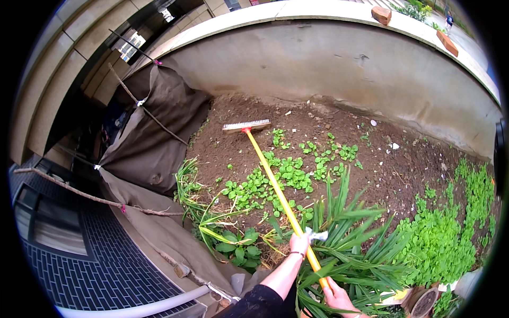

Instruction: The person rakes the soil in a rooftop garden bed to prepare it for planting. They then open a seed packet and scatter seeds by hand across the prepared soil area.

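Observation:
A long-handled scrub brush (276,186) with a yellow pole and a red joint reaches out over the soil bed. Its pale head (247,126) rests on the bare soil at the far side, a row of whitish bristles along the far edge. My left hand (299,243) is closed around the pole, farther up. Lower down, my right hand (338,297) grips the pole near its end, partly behind long leaves. Something white and crumpled (317,235) shows beside my left hand; I cannot tell what it is. Small leafy seedlings (291,174) grow under and beside the pole.
A strappy-leaved plant (352,249) crowds my hands. Dense green seedlings (437,246) fill the right side. A concrete wall (318,61) bounds the far side, bricks (381,15) on top. Brown cloth (159,127) on sticks hangs left, above a white pipe (138,307).

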